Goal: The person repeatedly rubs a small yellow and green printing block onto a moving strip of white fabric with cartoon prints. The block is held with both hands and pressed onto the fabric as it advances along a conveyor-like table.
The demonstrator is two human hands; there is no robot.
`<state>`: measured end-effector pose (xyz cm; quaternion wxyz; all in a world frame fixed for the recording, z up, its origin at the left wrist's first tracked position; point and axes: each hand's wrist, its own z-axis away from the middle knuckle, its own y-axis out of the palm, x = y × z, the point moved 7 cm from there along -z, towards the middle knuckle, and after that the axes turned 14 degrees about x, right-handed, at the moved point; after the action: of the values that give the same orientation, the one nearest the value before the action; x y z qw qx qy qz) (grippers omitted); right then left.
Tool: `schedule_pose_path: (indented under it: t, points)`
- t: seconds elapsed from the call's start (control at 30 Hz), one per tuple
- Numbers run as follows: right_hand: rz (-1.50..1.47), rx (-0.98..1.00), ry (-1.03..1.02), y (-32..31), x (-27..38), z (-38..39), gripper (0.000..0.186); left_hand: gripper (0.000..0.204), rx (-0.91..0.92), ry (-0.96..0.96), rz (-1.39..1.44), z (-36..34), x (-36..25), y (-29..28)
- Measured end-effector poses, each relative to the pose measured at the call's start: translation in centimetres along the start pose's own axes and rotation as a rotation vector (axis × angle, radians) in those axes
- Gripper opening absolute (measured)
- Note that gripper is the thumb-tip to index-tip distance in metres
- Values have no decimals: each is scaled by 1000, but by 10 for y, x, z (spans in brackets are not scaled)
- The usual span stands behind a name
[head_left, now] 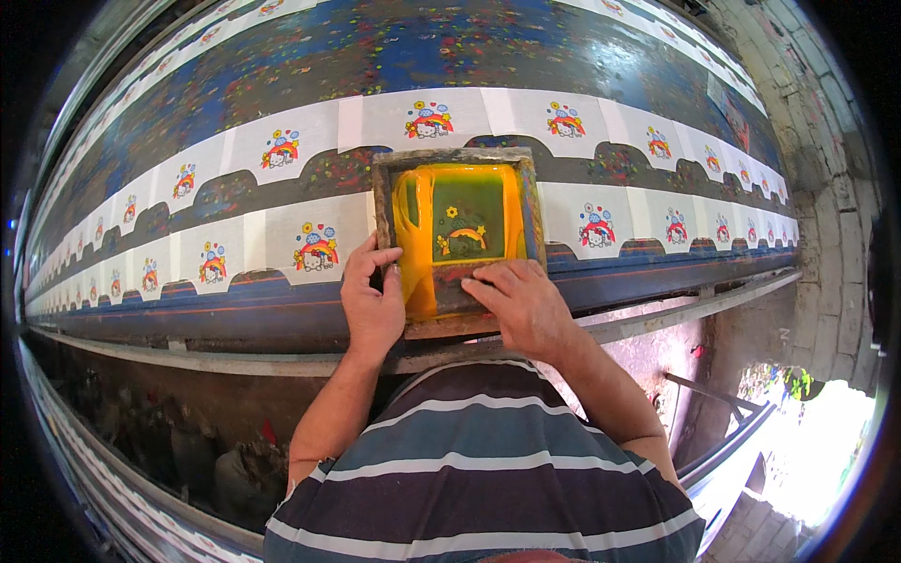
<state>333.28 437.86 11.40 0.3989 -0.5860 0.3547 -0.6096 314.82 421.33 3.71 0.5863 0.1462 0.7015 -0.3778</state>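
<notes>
A wooden screen-printing frame (454, 155) lies on the long table in front of me, over the near row of white cut pieces. Yellow ink (419, 286) is smeared over the borders of its mesh, thickest at the left and near side. Through the mesh window a small rainbow-and-flower design (465, 235) shows. My left hand (373, 298) grips the frame's left side, its thumb inside near the ink. Across the near end of the mesh sits a dark squeegee (452, 293), with my right hand (527, 308) closed over its right part; some fingertips are hidden.
Rows of white pieces with colourful cartoon prints (314, 246) run left and right along the ink-spotted table (375, 56). A metal rail (638, 328) edges its near side, close to my body. A block wall (831, 216) stands at the right.
</notes>
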Motion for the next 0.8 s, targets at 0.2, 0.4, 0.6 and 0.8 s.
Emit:
schedule_pose_path:
  t: [0.2,0.4,0.6,0.8]
  points:
    - [-108,-16,6,7,16,20,59,37,41,81,-196,8,-15,5]
    - [-170,-333,67,-5,-1,57,49,41,30,75,-55,4,-14,2]
    - [-438,-497,306,2,-52,110,49,39,-13,66,-16,5,-31,18]
    - [-443,-586,341,-12,-105,172,46,42,15,126,-39,-1,-62,106]
